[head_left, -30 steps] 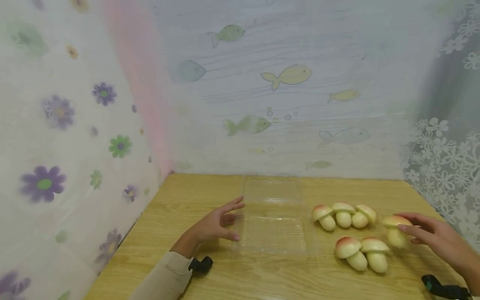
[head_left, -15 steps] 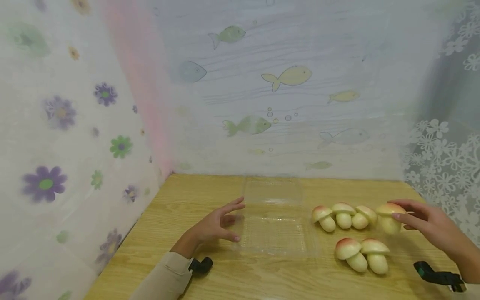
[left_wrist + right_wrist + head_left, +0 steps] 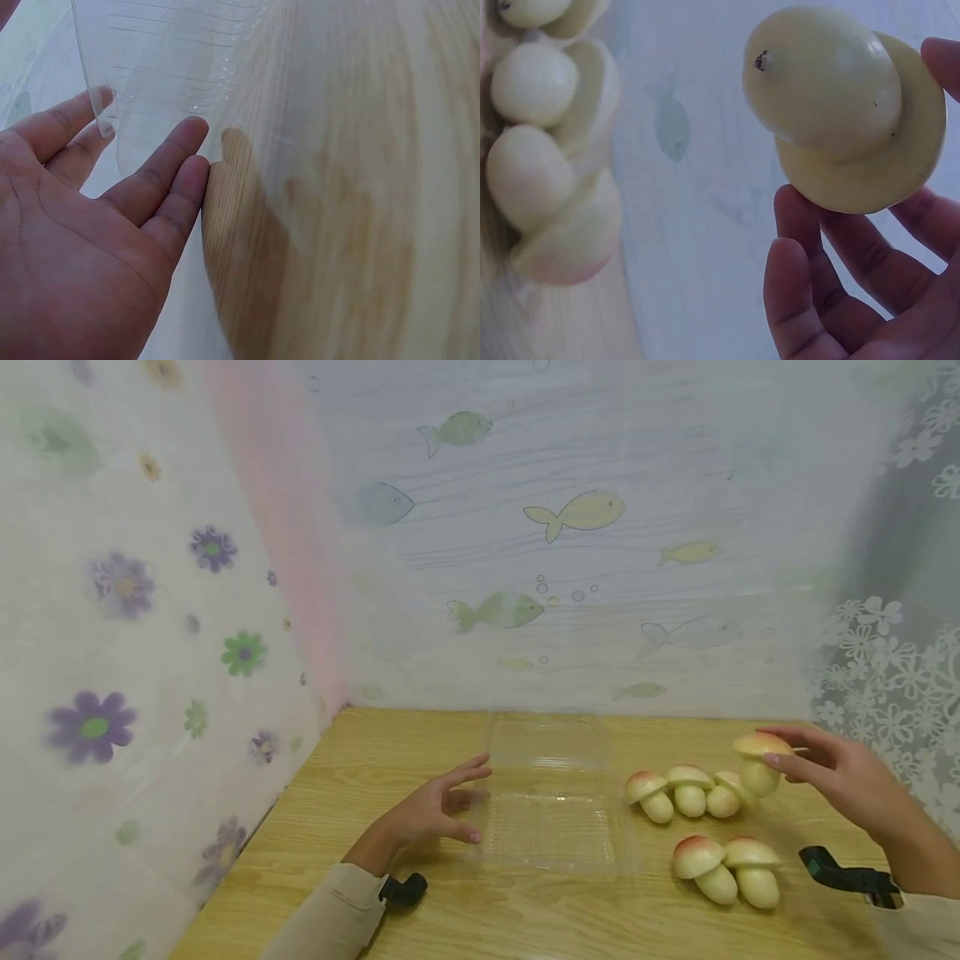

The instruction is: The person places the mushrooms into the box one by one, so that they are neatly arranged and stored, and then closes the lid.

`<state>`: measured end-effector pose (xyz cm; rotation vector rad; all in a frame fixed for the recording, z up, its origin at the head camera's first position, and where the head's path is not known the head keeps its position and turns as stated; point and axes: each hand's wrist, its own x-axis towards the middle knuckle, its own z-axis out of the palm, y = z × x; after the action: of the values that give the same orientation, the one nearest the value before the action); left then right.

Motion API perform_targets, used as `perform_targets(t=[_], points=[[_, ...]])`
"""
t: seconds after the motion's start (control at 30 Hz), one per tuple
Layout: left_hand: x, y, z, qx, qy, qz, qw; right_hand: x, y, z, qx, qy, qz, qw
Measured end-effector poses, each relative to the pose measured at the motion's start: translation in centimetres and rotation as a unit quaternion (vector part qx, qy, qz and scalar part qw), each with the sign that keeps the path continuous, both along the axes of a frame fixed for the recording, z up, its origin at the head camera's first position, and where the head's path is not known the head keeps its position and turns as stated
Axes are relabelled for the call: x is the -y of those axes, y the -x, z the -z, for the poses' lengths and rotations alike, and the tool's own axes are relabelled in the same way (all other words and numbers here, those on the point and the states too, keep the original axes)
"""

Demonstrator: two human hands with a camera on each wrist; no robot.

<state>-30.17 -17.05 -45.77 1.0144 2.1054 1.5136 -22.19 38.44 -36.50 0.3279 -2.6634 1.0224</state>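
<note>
In my right hand [image 3: 851, 781] is a toy mushroom [image 3: 761, 764] with a pale stem and reddish cap, pinched by the cap and raised at the right end of the back row. The right wrist view shows its rounded stem [image 3: 821, 79] from below, with my fingertips on the cap's edge. My left hand [image 3: 427, 814], fingers extended and spread, touches the left side of a clear plastic clamshell box [image 3: 551, 831]. Its lid [image 3: 547, 739] lies folded back behind the base. The left wrist view has my fingertips along the box's clear wall [image 3: 165, 75].
Three mushrooms [image 3: 690, 789] stand in a row right of the box, and two more [image 3: 727, 868] lie nearer the front. The wooden table [image 3: 375, 752] meets a fish-patterned curtain [image 3: 585, 568] at the back and a flowered one [image 3: 150, 652] at the left.
My right hand has lifted its mushroom upward and slightly left, from beside the front pair to above the back row's right end. My left hand has stayed at the box.
</note>
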Motion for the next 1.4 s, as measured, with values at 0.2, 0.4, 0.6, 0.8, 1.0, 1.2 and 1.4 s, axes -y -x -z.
perform_targets(t=[0.2, 0.4, 0.6, 0.8, 1.0, 1.2, 1.4], points=[[0.0, 0.0, 0.1, 0.000, 0.001, 0.002, 1.0000, 1.2, 0.5, -0.9, 0.000, 0.015, -0.022, 0.9996], [-0.1, 0.0, 0.1, 0.008, -0.002, 0.000, 1.0000, 2.5, 0.9, -1.9, 0.005, 0.027, -0.044, 0.9987], [-0.2, -0.1, 0.0, 0.009, -0.001, -0.001, 1.0000, 4.2, 1.3, -2.3, -0.015, 0.065, -0.074, 0.9950], [-0.2, -0.1, 0.0, 0.006, -0.002, 0.003, 1.0000, 5.8, 2.1, -2.6, -0.036, 0.083, -0.111, 0.9898], [0.0, 0.0, -0.1, 0.006, -0.006, 0.009, 0.9999, 7.6, 2.7, -2.7, -0.027, 0.102, -0.119, 0.9873], [0.1, 0.2, 0.1, 0.006, -0.005, 0.008, 0.9999, 9.2, 3.4, -2.8, -0.016, 0.092, -0.131, 0.9869], [0.1, 0.2, 0.1, 0.006, -0.002, 0.006, 1.0000, 11.0, 3.8, -2.9, -0.004, 0.082, -0.134, 0.9876]])
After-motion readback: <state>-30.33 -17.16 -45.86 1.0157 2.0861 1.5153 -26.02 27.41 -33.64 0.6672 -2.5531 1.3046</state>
